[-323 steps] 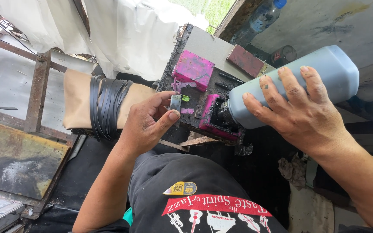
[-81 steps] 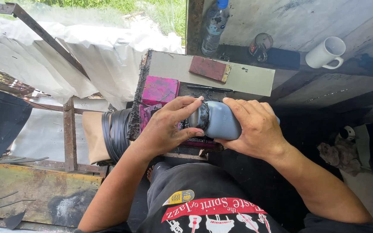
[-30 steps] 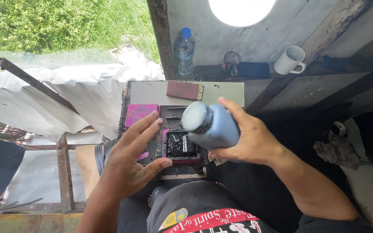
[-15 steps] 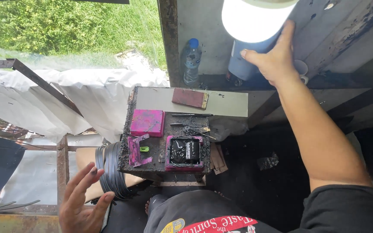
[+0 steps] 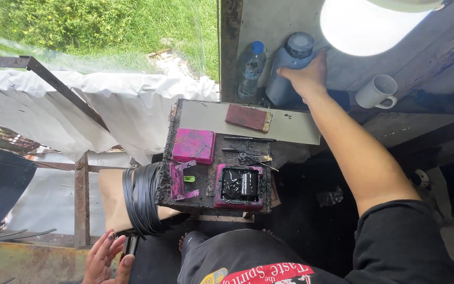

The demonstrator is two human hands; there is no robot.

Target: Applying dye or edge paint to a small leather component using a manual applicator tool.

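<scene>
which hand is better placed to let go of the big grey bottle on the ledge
Right. The right hand already wraps the grey bottle standing beside the clear water bottle; the left hand hangs low, far from the ledge.

The right hand [image 5: 307, 77] grips a grey-blue bottle [image 5: 288, 67] standing upright on a ledge, just beside a clear bottle [image 5: 250, 69]; a white mug [image 5: 377, 91] stands well to the right; the left hand [image 5: 106, 259] hangs low with fingers spread, touching nothing; an ink-stained block [image 5: 206, 181] carries a pink box [image 5: 194, 145] and a tray [image 5: 239, 186] of black ink.

A white mug [image 5: 377, 91] stands near a clear water bottle [image 5: 250, 69].
</scene>
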